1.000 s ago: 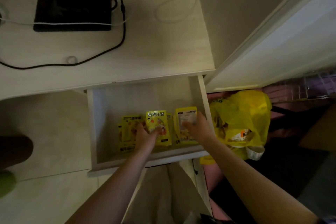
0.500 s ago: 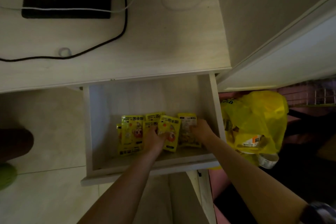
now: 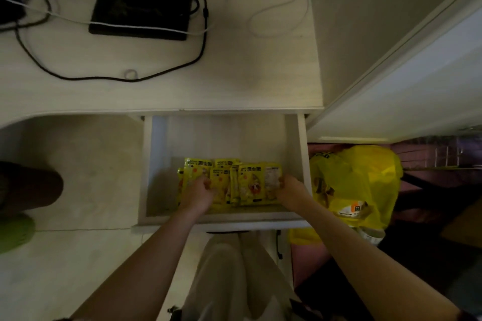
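Observation:
A white desk drawer (image 3: 150,164) stands pulled open below the desk top. Several yellow snack packets (image 3: 250,182) lie bunched together at its front. My left hand (image 3: 198,194) rests on the left packets with its fingers curled over them. My right hand (image 3: 290,190) holds the right edge of the rightmost packet, fingers curled on it. Both forearms reach down into the drawer from the bottom of the view.
A yellow plastic bag (image 3: 357,185) with more goods sits on the floor right of the drawer. On the desk top (image 3: 260,73) lie a black device (image 3: 143,0), black and white cables and a small ring (image 3: 131,74). An open white door (image 3: 404,86) is at right.
The packets have been pushed closer together into one bunch. My right hand moved to the outer edge of the right packet; my left hand shifted left onto the left packets.

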`<action>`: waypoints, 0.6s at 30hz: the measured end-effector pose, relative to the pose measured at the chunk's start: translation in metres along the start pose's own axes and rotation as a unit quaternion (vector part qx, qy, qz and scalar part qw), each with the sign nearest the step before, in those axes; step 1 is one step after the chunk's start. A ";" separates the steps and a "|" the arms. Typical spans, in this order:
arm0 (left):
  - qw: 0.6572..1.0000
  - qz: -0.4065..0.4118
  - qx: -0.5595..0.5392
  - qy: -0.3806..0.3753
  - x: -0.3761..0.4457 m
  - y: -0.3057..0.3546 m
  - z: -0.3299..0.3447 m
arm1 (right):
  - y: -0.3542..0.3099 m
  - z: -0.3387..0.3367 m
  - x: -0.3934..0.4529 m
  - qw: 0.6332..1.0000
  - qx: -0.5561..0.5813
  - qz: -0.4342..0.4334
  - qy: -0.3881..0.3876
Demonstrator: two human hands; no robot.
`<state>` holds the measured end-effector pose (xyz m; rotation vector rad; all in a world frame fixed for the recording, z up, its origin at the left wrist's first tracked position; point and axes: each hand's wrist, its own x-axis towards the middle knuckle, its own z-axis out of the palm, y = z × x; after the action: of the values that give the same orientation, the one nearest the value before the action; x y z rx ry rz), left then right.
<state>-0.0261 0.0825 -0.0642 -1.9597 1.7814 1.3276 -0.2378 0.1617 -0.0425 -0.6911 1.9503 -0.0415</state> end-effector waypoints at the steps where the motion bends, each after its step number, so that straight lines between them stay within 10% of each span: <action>1: 1.000 0.008 -0.003 0.011 -0.007 -0.003 -0.008 | -0.002 -0.001 -0.008 1.000 -0.007 -0.008 -0.001; 18: 0.975 0.064 -0.058 0.203 -0.136 -0.106 -0.065 | -0.107 0.075 -0.106 0.889 -0.338 -0.307 -0.018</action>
<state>0.1125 0.1648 0.0238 -2.3535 2.0787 1.1495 -0.0934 0.1436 0.0427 -1.7393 1.6163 0.2759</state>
